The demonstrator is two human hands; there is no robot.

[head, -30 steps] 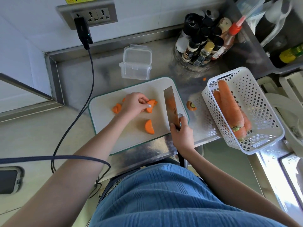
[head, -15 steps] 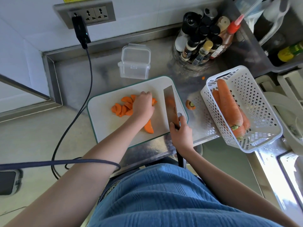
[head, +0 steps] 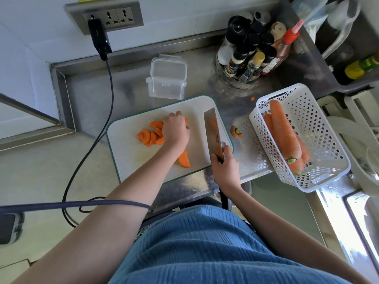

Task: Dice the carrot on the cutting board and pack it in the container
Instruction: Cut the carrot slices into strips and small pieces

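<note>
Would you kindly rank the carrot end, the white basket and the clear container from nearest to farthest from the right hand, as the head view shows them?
Measured from the right hand, which grips the knife:
1. Carrot end, on the counter just right of the board.
2. White basket, further right at the counter edge.
3. Clear container, behind the board, toward the wall.

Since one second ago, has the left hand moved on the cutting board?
Yes. The left hand shifted slightly toward the board's far edge, gathering carrot pieces on the cutting board.

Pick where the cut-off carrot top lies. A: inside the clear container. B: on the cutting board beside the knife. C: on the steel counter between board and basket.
C: the carrot top sits on the counter, between the cutting board and the white basket.
</note>
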